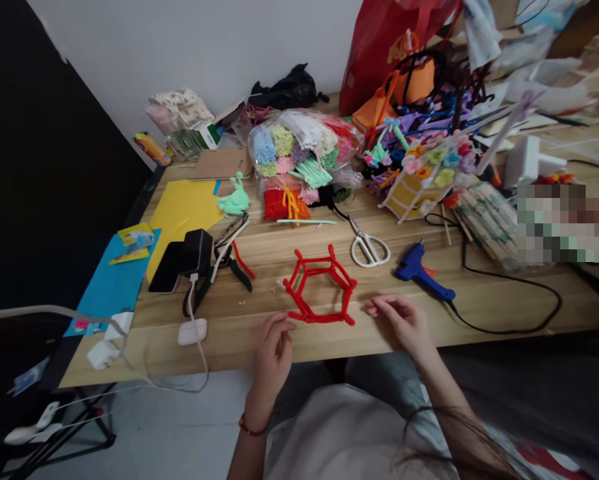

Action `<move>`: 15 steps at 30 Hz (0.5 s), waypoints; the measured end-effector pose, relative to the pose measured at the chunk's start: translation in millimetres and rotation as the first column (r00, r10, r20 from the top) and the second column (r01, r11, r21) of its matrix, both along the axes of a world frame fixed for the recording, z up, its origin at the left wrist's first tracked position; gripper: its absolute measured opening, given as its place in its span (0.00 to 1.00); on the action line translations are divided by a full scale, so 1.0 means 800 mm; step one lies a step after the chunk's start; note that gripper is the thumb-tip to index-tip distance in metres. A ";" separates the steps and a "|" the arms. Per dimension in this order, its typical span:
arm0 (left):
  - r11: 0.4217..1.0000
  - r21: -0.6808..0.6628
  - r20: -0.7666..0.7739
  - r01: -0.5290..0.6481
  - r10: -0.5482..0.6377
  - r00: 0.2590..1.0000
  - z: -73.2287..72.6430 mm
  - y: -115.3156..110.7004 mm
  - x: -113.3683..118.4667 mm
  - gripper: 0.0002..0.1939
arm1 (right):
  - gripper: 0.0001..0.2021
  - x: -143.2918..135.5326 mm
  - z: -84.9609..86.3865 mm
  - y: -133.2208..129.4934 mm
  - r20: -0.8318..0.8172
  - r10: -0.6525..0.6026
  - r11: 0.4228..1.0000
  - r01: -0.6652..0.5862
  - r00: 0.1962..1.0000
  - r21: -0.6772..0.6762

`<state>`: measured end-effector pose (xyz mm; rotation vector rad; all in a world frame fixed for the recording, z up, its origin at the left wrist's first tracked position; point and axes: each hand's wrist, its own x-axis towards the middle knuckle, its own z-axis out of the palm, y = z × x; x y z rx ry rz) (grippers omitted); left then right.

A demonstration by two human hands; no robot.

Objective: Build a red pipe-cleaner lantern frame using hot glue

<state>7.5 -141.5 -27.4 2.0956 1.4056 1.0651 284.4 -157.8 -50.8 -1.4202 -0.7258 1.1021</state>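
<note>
The left hand (pixel 274 337) is at the red frame's (pixel 325 318) near left corner, right hand (pixel 403 321) farther right, both grips unclear.

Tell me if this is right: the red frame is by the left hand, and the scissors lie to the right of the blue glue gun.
The side is wrong: the head view shows the scissors left of the blue glue gun. The red frame is indeed by the left hand.
</note>
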 end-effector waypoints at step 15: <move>0.999 -0.032 -0.021 0.015 -0.015 1.000 -0.006 0.000 0.019 0.15 | 0.25 -0.022 0.024 0.054 0.185 0.011 0.999 -0.017 0.983 0.031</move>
